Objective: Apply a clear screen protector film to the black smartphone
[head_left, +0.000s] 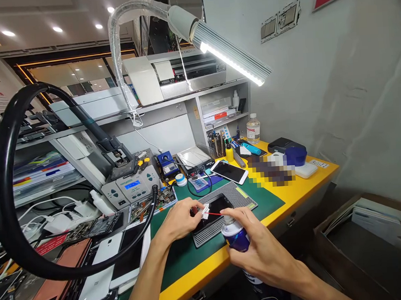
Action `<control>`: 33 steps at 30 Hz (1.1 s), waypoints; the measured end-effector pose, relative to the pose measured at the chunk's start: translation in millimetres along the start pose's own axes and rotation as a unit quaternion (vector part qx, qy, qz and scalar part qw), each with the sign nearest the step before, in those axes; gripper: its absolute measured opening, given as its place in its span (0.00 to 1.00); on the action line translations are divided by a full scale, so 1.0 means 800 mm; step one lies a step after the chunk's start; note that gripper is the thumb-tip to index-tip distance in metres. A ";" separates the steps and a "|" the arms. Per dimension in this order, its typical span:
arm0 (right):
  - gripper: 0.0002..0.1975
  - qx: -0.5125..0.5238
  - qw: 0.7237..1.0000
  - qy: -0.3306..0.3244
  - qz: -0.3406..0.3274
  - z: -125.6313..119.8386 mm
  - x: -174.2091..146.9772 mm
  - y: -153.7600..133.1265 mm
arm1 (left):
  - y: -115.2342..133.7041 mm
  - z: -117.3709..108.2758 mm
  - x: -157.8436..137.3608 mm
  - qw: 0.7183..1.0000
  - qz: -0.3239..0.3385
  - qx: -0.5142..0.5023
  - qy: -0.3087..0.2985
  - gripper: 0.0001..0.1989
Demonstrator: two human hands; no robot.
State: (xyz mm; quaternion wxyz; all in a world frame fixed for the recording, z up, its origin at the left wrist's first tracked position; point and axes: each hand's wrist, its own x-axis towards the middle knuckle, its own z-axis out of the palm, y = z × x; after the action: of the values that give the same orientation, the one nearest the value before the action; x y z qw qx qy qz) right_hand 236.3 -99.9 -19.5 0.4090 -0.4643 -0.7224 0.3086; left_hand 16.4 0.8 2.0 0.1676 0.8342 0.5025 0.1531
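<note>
Across the middle and lower part of the frame runs one yellow desk (208, 269), the largest thing here. One black hose (0, 180) makes a big loop down the left side, and one lit lamp (231, 53) on a bent neck slants across the upper middle. One box (328, 239) stands at the lower right, below the desk. One green mat (264, 200) covers part of the desk at centre, and one grey station (131, 188) with a single blue display sits left of centre. Two hands work over the mat. The right hand (260, 241), right of centre and low in the frame, is wrapped around one can (238, 240), its forefinger up at the top. The left hand (184, 216), near the centre, is pinched narrow on one white scrap. Beneath them, one grey plate (205, 235) full of small holes lies on the mat, and one black phone (220, 203) lies on it at the centre of the frame. One white phone (229, 171) lies beyond the plate; farther back, right of centre, stand one clear bottle (253, 131) and one smaller yellow bottle (229, 152). Smallest are the scrap (205, 211) and one thin red straw (214, 214), which runs from the can's top toward it; whether they touch, I cannot tell.
</note>
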 end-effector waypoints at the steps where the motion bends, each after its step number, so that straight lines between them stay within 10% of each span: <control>1: 0.40 -0.001 1.000 -0.001 -0.001 0.000 0.000 0.000 | 0.000 0.000 0.000 1.000 0.000 0.001 -0.001 0.12; 33: 0.42 -0.020 0.999 0.032 0.017 -0.045 -0.023 0.008 | -0.010 -0.010 -0.002 0.995 -0.014 -0.022 0.094 0.14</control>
State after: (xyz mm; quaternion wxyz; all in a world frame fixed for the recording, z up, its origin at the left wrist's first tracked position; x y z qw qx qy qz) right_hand 274.6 -112.5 -13.2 0.4172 -0.4946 -0.7067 0.2861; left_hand 6.3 3.7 5.4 0.1399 0.8050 0.5243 0.2397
